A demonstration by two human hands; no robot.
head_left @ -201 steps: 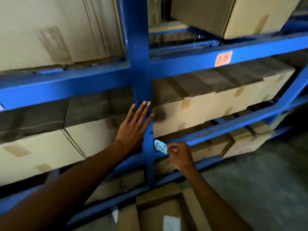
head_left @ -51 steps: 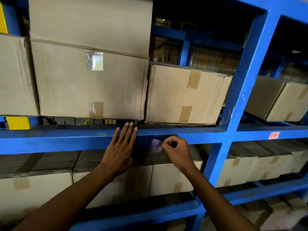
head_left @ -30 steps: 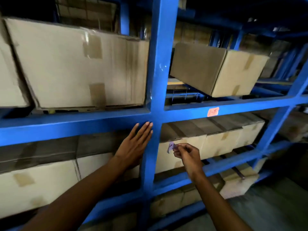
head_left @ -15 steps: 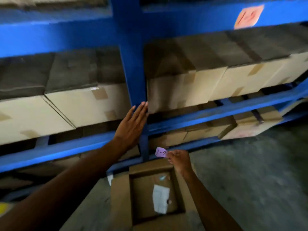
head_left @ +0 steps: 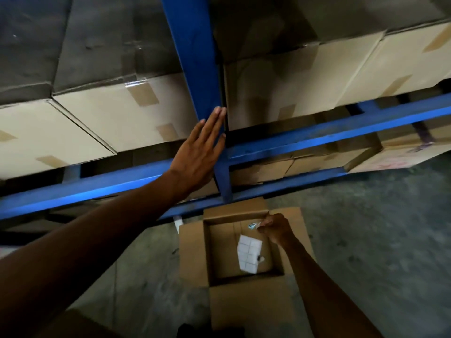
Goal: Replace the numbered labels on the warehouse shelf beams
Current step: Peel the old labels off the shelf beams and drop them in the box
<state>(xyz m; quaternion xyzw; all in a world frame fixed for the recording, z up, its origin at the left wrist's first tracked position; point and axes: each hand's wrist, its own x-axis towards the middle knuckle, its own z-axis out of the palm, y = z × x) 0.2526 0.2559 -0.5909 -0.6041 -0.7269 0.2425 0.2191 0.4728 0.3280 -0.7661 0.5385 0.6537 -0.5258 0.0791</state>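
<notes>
Below, your left hand [head_left: 197, 152] is lying flat, fingers extended, against the blue rack upright [head_left: 195, 57]; your right hand [head_left: 274, 228] is pinching a small crumpled label [head_left: 252, 225] over the open cardboard box [head_left: 192, 252] holding a white label sheet [head_left: 249, 253].

Standing on a grey concrete floor [head_left: 366, 228], blue metal racking: one upright post [head_left: 195, 57] crossing two low horizontal rails. Sitting on the rack, left and right of the post, taped brown cartons [head_left: 117, 113]. Lying dim, the whole place, with a weak shine on the rails.
</notes>
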